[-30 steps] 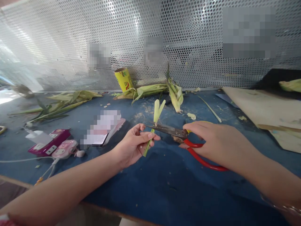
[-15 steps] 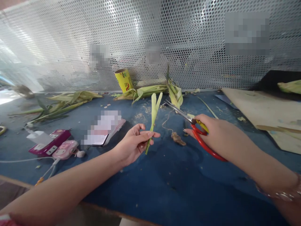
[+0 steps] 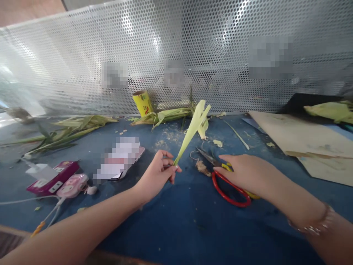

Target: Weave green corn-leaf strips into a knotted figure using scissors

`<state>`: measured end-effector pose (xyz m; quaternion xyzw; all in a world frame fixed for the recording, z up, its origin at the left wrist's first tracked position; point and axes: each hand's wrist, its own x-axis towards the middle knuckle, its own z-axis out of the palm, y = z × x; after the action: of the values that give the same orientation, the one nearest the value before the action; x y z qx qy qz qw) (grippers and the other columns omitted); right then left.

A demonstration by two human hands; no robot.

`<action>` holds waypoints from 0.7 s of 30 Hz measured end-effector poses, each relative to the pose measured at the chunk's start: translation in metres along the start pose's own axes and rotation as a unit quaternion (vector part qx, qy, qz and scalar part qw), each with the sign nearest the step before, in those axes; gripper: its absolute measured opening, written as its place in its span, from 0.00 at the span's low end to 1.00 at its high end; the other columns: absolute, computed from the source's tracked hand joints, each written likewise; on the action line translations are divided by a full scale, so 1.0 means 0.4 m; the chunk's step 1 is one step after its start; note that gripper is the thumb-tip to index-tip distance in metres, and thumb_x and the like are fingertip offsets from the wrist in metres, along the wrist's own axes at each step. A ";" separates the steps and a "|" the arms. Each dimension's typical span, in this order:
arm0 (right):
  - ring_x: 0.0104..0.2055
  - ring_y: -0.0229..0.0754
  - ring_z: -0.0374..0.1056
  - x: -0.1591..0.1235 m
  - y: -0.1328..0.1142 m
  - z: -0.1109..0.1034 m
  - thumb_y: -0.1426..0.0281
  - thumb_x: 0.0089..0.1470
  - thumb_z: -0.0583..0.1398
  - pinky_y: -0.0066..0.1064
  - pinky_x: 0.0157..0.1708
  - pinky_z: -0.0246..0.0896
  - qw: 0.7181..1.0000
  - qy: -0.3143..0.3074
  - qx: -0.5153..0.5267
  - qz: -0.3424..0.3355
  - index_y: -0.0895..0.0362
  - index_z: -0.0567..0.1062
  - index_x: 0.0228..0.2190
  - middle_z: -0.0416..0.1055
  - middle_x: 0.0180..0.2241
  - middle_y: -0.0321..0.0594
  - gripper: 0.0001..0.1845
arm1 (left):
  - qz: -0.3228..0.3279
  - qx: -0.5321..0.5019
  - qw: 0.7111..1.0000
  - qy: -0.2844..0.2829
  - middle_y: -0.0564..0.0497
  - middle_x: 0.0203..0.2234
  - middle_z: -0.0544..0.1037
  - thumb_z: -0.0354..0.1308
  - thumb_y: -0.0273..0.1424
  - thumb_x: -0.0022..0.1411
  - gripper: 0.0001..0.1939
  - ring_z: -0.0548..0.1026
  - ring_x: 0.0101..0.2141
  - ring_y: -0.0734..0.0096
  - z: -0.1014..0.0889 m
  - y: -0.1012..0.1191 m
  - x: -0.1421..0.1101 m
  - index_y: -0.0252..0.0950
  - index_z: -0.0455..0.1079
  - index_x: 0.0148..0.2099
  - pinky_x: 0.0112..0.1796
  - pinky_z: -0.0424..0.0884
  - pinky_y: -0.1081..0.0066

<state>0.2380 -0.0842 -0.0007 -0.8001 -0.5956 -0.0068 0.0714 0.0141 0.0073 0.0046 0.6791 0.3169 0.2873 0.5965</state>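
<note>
My left hand (image 3: 161, 171) pinches the narrow end of a pale green corn husk piece (image 3: 191, 129) between thumb and fingers. The husk's wider, split end points up and to the right. Low over the blue table, my right hand (image 3: 245, 171) grips a pair of scissors (image 3: 230, 195) near the pivot, with the red and yellow handles below the fingers. Their blades look closed and point left and away from me. Just left of the blades lies a small bundle of brown twine (image 3: 202, 168), its loose end curling behind it.
A phone (image 3: 121, 162) and a purple power strip (image 3: 55, 178) with a pink charger (image 3: 73, 185) lie to the left. More husks (image 3: 79, 127) and a yellow tube (image 3: 142, 103) are at the back, before a perforated metal screen (image 3: 176, 40). Cardboard (image 3: 275, 129) lies right.
My right hand has lowered the scissors toward the table, beside the twine. In my left hand the husk has turned, its broad side now showing and leaning further right. The view has shifted slightly.
</note>
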 end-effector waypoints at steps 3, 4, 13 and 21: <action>0.30 0.49 0.69 0.012 -0.008 -0.021 0.54 0.52 0.51 0.38 0.30 0.61 0.990 0.099 0.101 -0.008 0.56 0.72 0.44 0.73 0.29 0.46 0.25 | -0.006 0.080 0.997 -0.022 0.58 0.24 0.71 0.48 0.23 0.58 0.09 0.62 0.19 0.82 -0.001 -0.003 0.003 0.38 0.51 0.38 0.23 0.60 0.76; 0.30 0.46 0.68 0.015 -0.014 -0.025 0.56 0.53 0.52 0.38 0.31 0.62 0.977 0.124 0.172 -0.019 0.56 0.71 0.45 0.72 0.31 0.45 0.23 | -0.001 0.105 0.994 -0.028 0.57 0.25 0.71 0.47 0.23 0.58 0.08 0.62 0.20 0.81 -0.001 -0.003 0.003 0.38 0.51 0.38 0.24 0.60 0.76; 0.25 0.35 0.65 0.007 -0.075 -0.004 0.62 0.52 0.57 0.30 0.26 0.65 0.758 0.093 0.642 -0.069 0.56 0.70 0.35 0.68 0.25 0.36 0.12 | 0.028 0.191 0.975 -0.113 0.56 0.25 0.72 0.47 0.26 0.57 0.11 0.66 0.25 0.74 -0.003 -0.006 -0.005 0.40 0.52 0.42 0.31 0.62 0.71; 0.23 0.34 0.68 0.007 -0.129 0.010 0.62 0.46 0.62 0.29 0.25 0.66 0.702 0.094 0.706 0.007 0.58 0.68 0.27 0.70 0.22 0.34 0.12 | 0.065 0.190 0.979 -0.031 0.54 0.28 0.69 0.57 0.32 0.53 0.12 0.69 0.30 0.72 0.024 -0.008 -0.013 0.39 0.59 0.39 0.34 0.63 0.70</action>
<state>0.1892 -0.0666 0.0012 -0.5149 -0.4105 0.3414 0.6707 0.0181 -0.0023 0.0002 0.8077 0.3019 0.2387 0.4467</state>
